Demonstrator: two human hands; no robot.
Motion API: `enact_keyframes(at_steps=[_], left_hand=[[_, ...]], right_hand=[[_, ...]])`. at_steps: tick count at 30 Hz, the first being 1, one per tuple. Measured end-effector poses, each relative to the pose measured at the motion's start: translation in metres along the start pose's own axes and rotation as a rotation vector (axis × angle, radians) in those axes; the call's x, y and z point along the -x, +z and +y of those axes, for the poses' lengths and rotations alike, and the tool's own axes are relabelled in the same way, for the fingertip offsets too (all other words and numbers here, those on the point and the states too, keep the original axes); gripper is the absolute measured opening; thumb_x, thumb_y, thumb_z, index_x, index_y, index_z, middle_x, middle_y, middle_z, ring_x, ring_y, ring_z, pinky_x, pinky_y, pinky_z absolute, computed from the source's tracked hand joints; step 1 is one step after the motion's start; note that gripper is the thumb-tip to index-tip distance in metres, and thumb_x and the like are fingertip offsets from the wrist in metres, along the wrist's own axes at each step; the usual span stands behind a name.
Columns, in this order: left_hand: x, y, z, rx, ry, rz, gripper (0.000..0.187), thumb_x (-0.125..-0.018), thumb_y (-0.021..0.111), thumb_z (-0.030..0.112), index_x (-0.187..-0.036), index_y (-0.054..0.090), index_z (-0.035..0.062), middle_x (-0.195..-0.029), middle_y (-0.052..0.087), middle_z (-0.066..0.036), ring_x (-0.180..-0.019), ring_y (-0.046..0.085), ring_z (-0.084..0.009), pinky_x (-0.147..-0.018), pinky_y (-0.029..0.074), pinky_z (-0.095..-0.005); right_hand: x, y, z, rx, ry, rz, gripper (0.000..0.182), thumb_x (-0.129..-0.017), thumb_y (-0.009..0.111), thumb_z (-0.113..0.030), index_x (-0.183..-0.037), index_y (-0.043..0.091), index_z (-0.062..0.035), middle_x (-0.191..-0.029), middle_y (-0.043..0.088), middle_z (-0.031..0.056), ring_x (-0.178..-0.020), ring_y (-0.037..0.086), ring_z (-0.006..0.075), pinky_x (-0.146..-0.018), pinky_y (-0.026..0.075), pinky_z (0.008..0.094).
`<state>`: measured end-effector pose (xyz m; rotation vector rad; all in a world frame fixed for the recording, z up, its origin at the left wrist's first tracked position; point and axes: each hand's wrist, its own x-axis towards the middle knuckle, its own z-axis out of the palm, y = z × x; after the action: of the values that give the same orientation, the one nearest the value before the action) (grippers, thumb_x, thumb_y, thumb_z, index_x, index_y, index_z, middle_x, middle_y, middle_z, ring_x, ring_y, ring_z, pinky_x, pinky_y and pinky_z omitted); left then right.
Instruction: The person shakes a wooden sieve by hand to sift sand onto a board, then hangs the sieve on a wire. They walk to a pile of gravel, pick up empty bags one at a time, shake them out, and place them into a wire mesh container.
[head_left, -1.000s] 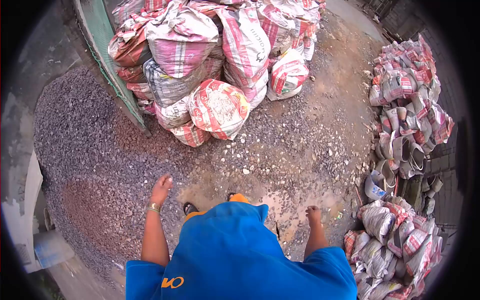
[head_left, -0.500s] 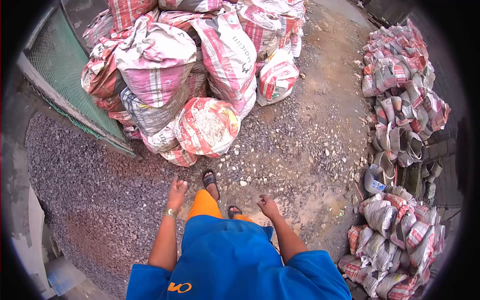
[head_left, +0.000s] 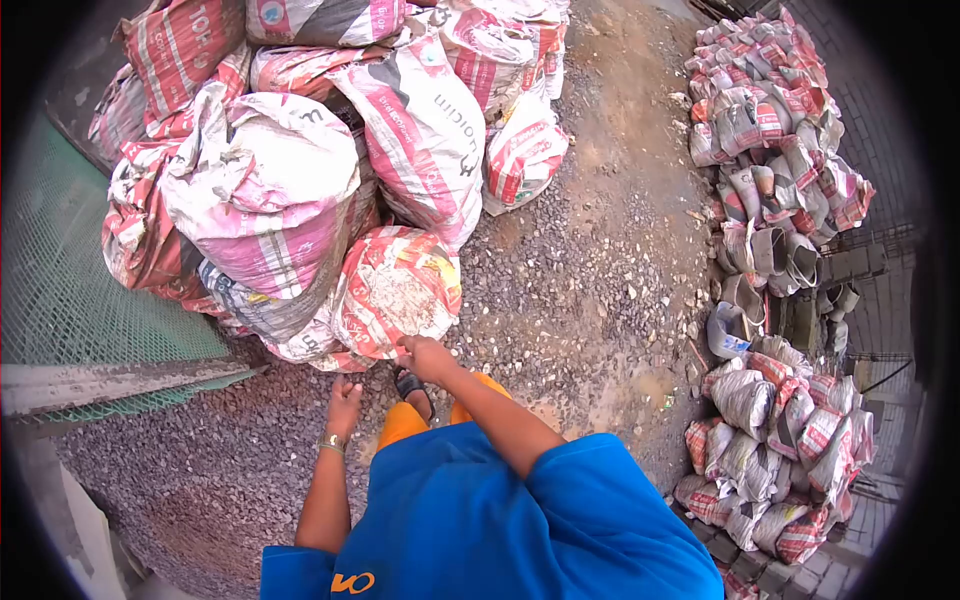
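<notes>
— One bulging red-and-white woven plastic sack [head_left: 397, 290] sits at the foot of the big heap of filled pink and grey sacks [head_left: 300, 170], resting on the gravel ground [head_left: 580, 280]. That's the one the right hand [head_left: 428, 358] is on.

— Is the hand gripping it?

— Not that I can see. The right hand's fingers [head_left: 408, 345] lie loosely curled against the sack's lower edge, touching but not clenched on any fabric. The left hand [head_left: 344, 403] hangs open and empty, just below the sack and apart from it.

— How would you expect the sack to handle?

— Heavy, I'd judge: it is stuffed round and taut, and it has settled into the gravel. The woven skin looks dusty and rather slick, so a flat palm would slide. The body is soft enough to sag if lifted from one end.

— Where to take hold, then?

— Probably at the gathered corners or the tied neck, where the cloth bunches, with the second hand under the belly. Which end is the neck I cannot tell from here. The sacks leaning above might shift.
</notes>
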<state>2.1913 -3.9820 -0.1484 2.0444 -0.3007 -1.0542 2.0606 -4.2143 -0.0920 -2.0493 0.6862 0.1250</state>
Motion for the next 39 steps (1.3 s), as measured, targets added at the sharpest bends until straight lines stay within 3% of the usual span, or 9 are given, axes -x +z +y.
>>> enact_keyframes(at_steps=[11, 16, 21, 23, 24, 31, 32, 36, 39], left_hand=[[-0.066, 0.032, 0.062, 0.054, -0.043, 0.398, 0.070, -0.084, 0.067, 0.025, -0.137, 0.033, -0.0075, -0.126, 0.052, -0.022, -0.115, 0.051, -0.0264, -0.097, 0.040, -0.0343], [-0.092, 0.046, 0.091, -0.005, -0.034, 0.592, 0.060, -0.088, 0.063, 0.025, -0.137, 0.039, -0.0005, -0.125, 0.054, -0.019, -0.114, 0.051, -0.0238, -0.096, 0.040, -0.0338], [-0.094, 0.038, 0.053, 0.060, -0.224, 0.660, 0.047, -0.093, 0.054, 0.031, -0.127, 0.049, -0.0011, -0.107, 0.061, -0.021, -0.098, 0.057, -0.0289, -0.084, 0.043, -0.0383], [-0.099, 0.033, 0.044, 0.002, -0.304, 0.652, 0.045, -0.095, 0.047, 0.036, -0.113, 0.058, -0.0035, -0.092, 0.065, -0.024, -0.083, 0.060, -0.0379, -0.074, 0.043, -0.0428], [-0.092, 0.028, 0.070, -0.182, -0.364, 0.600, 0.046, -0.095, 0.044, 0.037, -0.105, 0.060, -0.0051, -0.089, 0.062, -0.027, -0.080, 0.057, -0.0423, -0.072, 0.042, -0.0458], [-0.107, 0.004, 0.030, -0.154, 0.044, 0.659, 0.042, -0.094, 0.049, 0.035, -0.103, 0.061, -0.0045, -0.067, 0.057, -0.023, -0.065, 0.056, -0.0340, -0.064, 0.041, -0.0452], [-0.104, -0.003, 0.050, -0.708, 0.072, 0.590, 0.047, -0.094, 0.050, 0.039, -0.100, 0.062, -0.0062, -0.066, 0.056, -0.021, -0.062, 0.052, -0.0311, -0.064, 0.042, -0.0437], [-0.087, -0.002, 0.148, 0.257, -0.478, 0.666, 0.057, -0.094, 0.050, 0.044, -0.093, 0.060, -0.0113, -0.076, 0.058, -0.018, -0.068, 0.047, -0.0236, -0.070, 0.042, -0.0390], [-0.091, 0.006, 0.100, 0.153, -0.158, 0.692, 0.060, -0.092, 0.052, 0.048, -0.090, 0.059, -0.0110, -0.076, 0.056, -0.015, -0.070, 0.044, -0.0219, -0.071, 0.041, -0.0374]], right_hand=[[-0.105, -0.016, 0.050, 0.162, -0.023, 0.009, 0.055, -0.079, 0.065, -0.024, -0.128, 0.048, -0.0039, -0.121, 0.054, 0.0166, -0.114, 0.048, 0.0347, -0.096, 0.039, 0.0433], [-0.177, 0.001, 0.044, 0.370, -0.248, 0.290, 0.062, -0.076, 0.066, -0.022, -0.131, 0.043, -0.0048, -0.129, 0.046, 0.0130, -0.118, 0.042, 0.0309, -0.106, 0.027, 0.0485], [-0.197, 0.024, 0.060, 0.506, -0.342, 0.244, 0.047, -0.077, 0.057, -0.013, -0.123, 0.051, -0.0029, -0.112, 0.054, 0.0133, -0.109, 0.048, 0.0285, -0.104, 0.027, 0.0526], [-0.188, -0.001, 0.062, 0.400, -0.330, 0.010, 0.033, -0.078, 0.054, -0.010, -0.111, 0.058, -0.0071, -0.101, 0.058, 0.0095, -0.103, 0.051, 0.0260, -0.102, 0.029, 0.0522], [-0.174, -0.014, 0.062, 0.393, -0.461, 0.134, 0.026, -0.075, 0.065, -0.014, -0.100, 0.061, -0.0109, -0.096, 0.058, 0.0054, -0.099, 0.052, 0.0273, -0.097, 0.030, 0.0493], [-0.022, -0.095, 0.059, 0.455, -0.524, -0.351, 0.018, -0.077, 0.057, -0.011, -0.094, 0.060, -0.0122, -0.099, 0.056, 0.0052, -0.102, 0.051, 0.0236, -0.098, 0.031, 0.0511], [-0.003, -0.092, 0.062, 0.442, -0.569, -0.444, 0.017, -0.077, 0.056, -0.010, -0.094, 0.060, -0.0121, -0.098, 0.056, 0.0052, -0.104, 0.051, 0.0238, -0.101, 0.030, 0.0517], [0.022, -0.053, 0.050, 0.461, -0.564, -0.449, 0.018, -0.078, 0.053, -0.010, -0.094, 0.061, -0.0128, -0.097, 0.058, 0.0035, -0.106, 0.054, 0.0240, -0.104, 0.030, 0.0529], [-0.019, -0.056, 0.016, 0.466, -0.201, -0.897, 0.024, -0.081, 0.059, -0.016, -0.104, 0.062, -0.0108, -0.097, 0.059, 0.0057, -0.100, 0.055, 0.0266, -0.102, 0.032, 0.0510]])
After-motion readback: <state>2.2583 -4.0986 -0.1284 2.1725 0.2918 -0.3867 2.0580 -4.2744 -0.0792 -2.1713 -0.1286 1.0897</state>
